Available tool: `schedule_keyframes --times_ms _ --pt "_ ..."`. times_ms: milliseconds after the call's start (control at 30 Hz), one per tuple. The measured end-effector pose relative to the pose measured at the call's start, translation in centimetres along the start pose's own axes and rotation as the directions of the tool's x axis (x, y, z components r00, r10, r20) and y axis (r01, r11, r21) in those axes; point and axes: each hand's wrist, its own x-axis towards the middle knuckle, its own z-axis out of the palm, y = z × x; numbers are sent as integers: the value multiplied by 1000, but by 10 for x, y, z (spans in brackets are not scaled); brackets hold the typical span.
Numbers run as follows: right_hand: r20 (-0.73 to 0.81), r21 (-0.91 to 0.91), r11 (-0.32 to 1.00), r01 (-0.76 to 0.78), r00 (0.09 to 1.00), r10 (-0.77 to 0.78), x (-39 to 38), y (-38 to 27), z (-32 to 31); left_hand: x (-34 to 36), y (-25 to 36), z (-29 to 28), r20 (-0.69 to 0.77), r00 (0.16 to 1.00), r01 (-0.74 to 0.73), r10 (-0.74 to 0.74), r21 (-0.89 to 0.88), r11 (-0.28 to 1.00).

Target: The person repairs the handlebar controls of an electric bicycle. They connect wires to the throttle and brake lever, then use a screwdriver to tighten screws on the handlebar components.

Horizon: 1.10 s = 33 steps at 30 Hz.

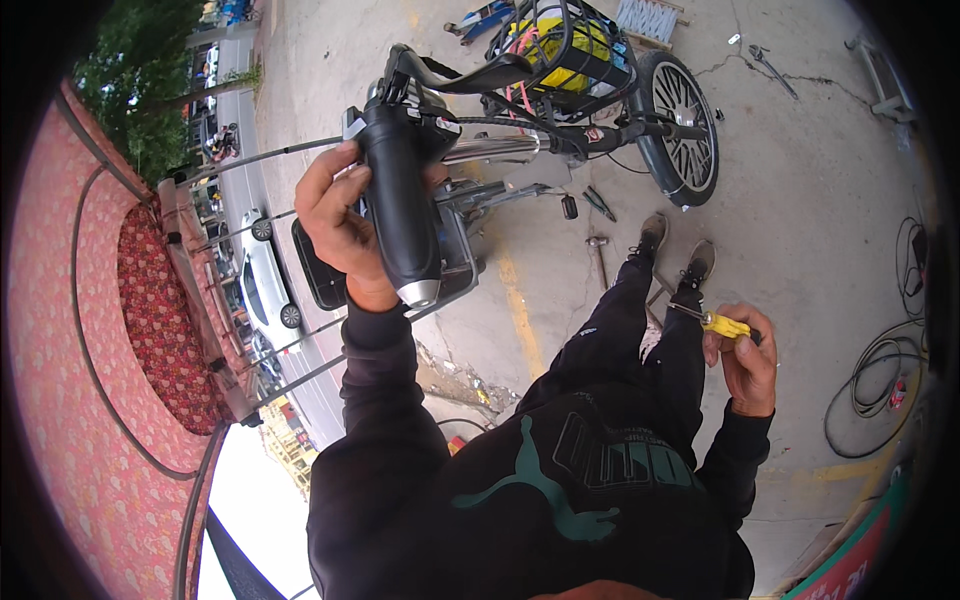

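Observation:
My left hand (pixel 345 225) is closed against the side of a black handlebar grip (pixel 400 195) with a silver end cap, its fingertips by the switch housing. Part of that hand is hidden behind the grip. The grip belongs to a bike-like vehicle whose handlebar stands sideways in front of me. Low on the right, my right hand (pixel 748 365) is wrapped around the yellow handle of a screwdriver (pixel 727 326). The screwdriver's shaft points left, over my lower leg, apart from the vehicle.
A black wire basket (pixel 570 50) with yellow stuff sits near the front wheel (pixel 680 130). Pliers (pixel 600 203), a hammer (pixel 597 258) and a wrench (pixel 772 72) lie on the concrete. A coiled hose (pixel 870 385) is at the right; a white car (pixel 265 285) stands on the road at left.

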Motion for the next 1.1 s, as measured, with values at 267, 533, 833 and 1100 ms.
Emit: schedule_keyframes --times_ms 267,533,833,1100 --pt "-64 34 994 106 993 -103 -23 14 -24 -107 138 56 646 707 704 -289 -606 369" --pt "134 -379 918 112 989 -65 -2 15 -71 -65 244 131 753 658 752 20 -654 -83" --pt "183 -429 884 186 976 -116 24 -3 -177 -79 307 236 606 795 599 41 -794 107" --pt "4 -512 831 217 968 -250 72 37 -287 -131 314 389 634 767 642 -105 -756 130"
